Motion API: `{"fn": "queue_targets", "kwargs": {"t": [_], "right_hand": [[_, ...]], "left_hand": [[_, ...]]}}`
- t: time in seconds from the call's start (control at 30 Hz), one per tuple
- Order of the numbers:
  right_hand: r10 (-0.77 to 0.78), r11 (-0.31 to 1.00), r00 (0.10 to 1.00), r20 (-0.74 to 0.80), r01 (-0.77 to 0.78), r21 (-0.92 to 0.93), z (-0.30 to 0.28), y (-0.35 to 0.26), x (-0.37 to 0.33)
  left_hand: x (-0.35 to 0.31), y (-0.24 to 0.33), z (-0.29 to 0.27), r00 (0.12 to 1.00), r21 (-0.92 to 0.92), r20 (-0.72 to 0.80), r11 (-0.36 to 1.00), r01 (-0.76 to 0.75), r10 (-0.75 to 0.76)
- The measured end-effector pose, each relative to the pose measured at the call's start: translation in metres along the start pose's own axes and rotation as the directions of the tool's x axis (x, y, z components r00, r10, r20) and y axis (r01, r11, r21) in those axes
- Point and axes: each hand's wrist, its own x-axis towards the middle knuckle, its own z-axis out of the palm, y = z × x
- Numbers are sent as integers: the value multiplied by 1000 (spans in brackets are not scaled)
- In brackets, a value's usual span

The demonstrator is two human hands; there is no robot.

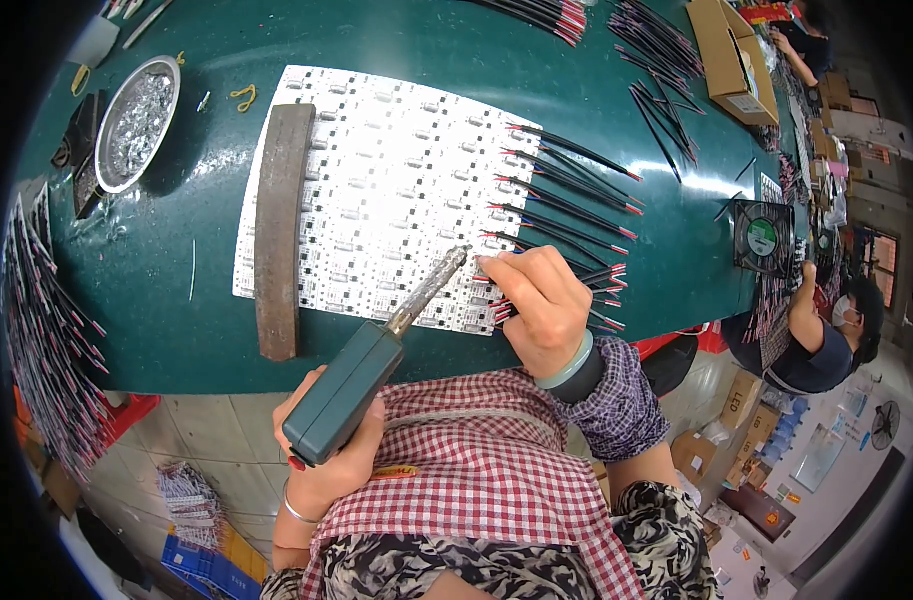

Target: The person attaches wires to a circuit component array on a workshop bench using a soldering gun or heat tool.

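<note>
My left hand point(349, 458) is wrapped round the dark green handle of a soldering gun point(345, 388). Its metal tip reaches up and right onto a white sheet of circuit boards point(397, 170). Close by that tip, my right hand point(547, 305) has thumb and forefinger pinched at the sheet's right edge on a black-sheathed wire, mostly hidden by the fingers. Above my right hand, a row of black wires point(577, 192) with red ends runs from the sheet's edge to the right. A heavy brown metal bar point(283, 235) lies across the sheet's left side.
A round metal dish point(127, 130) with silvery bits stands at the far left. Wire bundles lie at the left edge point(52, 330) and far right point(662, 50). A cardboard box point(727, 65) and a black fan point(764, 237) sit at the right; another person point(827, 330) is beyond.
</note>
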Motion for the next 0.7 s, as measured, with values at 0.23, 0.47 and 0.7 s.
{"fn": "queue_targets", "kwargs": {"t": [0.23,0.47,0.7], "right_hand": [[34,999,999,13,-35,40,-1,-2,-1],[-12,1000,1000,-12,12,17,-1,0,2],[-8,1000,1000,-6,8,17,-1,-1,2]], "left_hand": [[2,2,2,997,-16,-22,997,-76,75],[4,6,0,997,39,33,997,-74,72],[-4,-4,0,998,19,6,998,-61,61]]}}
